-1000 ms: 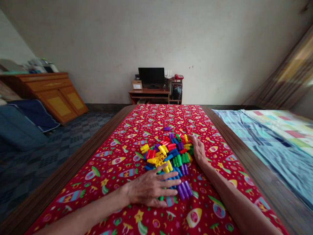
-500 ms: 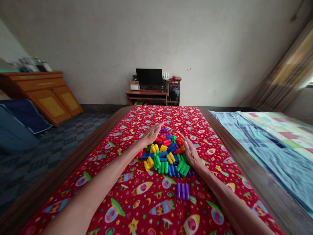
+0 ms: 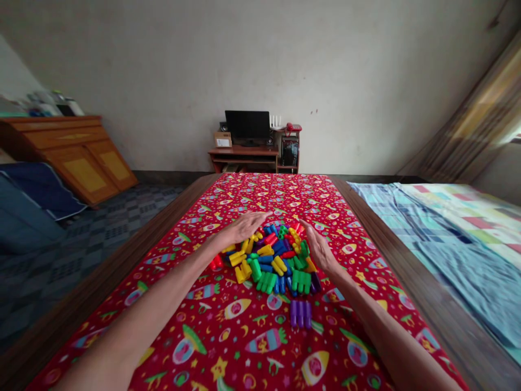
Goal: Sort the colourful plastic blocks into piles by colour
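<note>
A loose pile of plastic toy building blocks (image 3: 266,259) in red, yellow, green, blue and purple lies on a red patterned cloth (image 3: 232,347). Along the far left side of the pile rests my left hand (image 3: 243,227), its fingers stretched out and pointing right. On the pile's right side my right hand (image 3: 319,247) stands on edge, fingers extended forward, beside green and yellow blocks. Both hands are open and hold nothing. One purple block (image 3: 300,314) lies apart, nearer to me than the pile.
The cloth covers a dark wooden table (image 3: 171,209). A bed with a blue sheet (image 3: 451,255) adjoins on the right. Beyond the table is a desk with a monitor (image 3: 247,125). An orange-brown cabinet (image 3: 87,168) stands at the left, near a dark blue folded item (image 3: 44,187).
My left hand has moved slightly left and nearer. The blocks between my hands have shifted, with some yellow and red ones now further left. The lone purple block lies apart in both frames.
</note>
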`<state>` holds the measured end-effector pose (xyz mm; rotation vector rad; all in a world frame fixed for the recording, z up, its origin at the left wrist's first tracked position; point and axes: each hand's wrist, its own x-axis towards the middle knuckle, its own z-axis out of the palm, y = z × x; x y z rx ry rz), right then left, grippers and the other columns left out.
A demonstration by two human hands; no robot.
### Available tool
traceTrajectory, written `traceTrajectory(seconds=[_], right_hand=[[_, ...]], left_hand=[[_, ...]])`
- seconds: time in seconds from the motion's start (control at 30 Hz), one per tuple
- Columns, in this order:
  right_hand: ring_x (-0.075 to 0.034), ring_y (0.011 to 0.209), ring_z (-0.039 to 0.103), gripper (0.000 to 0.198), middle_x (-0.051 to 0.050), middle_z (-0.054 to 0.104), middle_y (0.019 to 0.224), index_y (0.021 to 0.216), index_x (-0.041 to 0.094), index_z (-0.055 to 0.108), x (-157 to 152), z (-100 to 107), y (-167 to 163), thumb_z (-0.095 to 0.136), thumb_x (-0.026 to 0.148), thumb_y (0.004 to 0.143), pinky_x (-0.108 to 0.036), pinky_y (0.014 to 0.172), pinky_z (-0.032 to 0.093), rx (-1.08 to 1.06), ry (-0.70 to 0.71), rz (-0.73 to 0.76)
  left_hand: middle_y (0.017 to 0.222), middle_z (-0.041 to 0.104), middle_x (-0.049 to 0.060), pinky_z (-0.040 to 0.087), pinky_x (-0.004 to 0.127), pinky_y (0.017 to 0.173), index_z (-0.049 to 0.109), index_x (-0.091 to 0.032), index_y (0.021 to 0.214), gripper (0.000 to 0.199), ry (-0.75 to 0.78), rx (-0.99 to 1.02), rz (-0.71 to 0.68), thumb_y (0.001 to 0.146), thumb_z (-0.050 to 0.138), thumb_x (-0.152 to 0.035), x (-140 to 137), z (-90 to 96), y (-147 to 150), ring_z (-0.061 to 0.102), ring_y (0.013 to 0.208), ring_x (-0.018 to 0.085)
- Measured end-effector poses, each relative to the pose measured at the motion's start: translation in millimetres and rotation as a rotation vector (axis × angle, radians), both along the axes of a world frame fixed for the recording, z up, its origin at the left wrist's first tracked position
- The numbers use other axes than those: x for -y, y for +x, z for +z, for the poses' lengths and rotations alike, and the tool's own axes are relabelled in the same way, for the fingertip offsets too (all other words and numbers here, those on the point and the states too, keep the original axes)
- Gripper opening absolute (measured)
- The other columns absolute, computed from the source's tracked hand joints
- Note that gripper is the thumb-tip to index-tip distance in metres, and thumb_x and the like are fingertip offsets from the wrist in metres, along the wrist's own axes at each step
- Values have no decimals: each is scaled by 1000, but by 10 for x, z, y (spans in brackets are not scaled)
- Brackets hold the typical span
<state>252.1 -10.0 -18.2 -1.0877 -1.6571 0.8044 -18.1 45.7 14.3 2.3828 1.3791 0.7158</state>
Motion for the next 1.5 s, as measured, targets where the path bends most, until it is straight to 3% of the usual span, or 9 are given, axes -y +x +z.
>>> traceTrajectory(seconds=[0.17,0.3,0.57,0.7,0.83,0.97,1.23,1.37,1.5], right_hand=[[-29,134,44,73,-12,56,136,132,21,58,6,-263,-88,28,72,89,-52,113,30,94,-18,-113],[-27,141,32,69,-9,49,143,134,25,56,73,-298,-306,32,70,89,-49,115,28,143,58,-6],[-29,142,27,59,-7,33,154,147,31,37,540,62,222,43,55,93,-51,112,32,438,188,148],[-35,145,12,83,-8,13,160,151,31,25,986,-69,427,62,56,81,-56,112,28,671,330,330],[-35,146,6,87,-11,3,161,153,28,17,1025,-295,233,62,52,83,-56,113,26,703,418,323],[-33,146,11,86,-16,10,160,154,25,13,743,-375,0,58,51,87,-56,112,29,655,458,260],[-28,129,49,45,-15,53,139,136,22,53,479,50,26,50,38,94,-49,107,39,539,524,107],[-23,91,70,31,-13,74,98,114,16,68,143,81,269,50,27,91,-35,80,54,477,325,-49],[-21,82,70,29,-11,75,91,109,16,70,-176,-24,276,56,22,84,-29,72,51,579,186,-119]], left_hand=[[138,56,9,33,44,114,50,-15,135,60,-50,147,280,95,15,-41,343,-232,-586,45,133,24],[135,58,14,42,47,107,50,-13,135,60,-66,186,317,97,11,-37,468,-435,-393,46,132,27],[151,39,10,27,43,117,35,-17,146,62,92,151,165,98,13,-49,799,-235,-89,30,142,23],[158,25,4,12,52,119,29,-29,149,54,280,-139,-94,98,29,-47,1327,-188,21,17,146,27],[159,23,-1,8,57,118,22,-35,150,64,321,-367,-332,93,44,-53,1608,-317,373,15,146,31],[158,28,1,6,57,118,23,-32,150,63,366,-400,-227,94,47,-43,1489,-354,489,21,145,30],[148,44,7,23,47,117,42,-24,142,48,404,-148,-14,98,31,-40,982,-66,-35,37,138,24],[136,56,13,36,43,111,50,-13,132,52,315,107,278,97,20,-37,482,-320,-398,48,129,23],[121,64,15,44,44,104,57,-14,121,47,245,164,412,91,27,-36,206,-649,-598,57,118,25]])
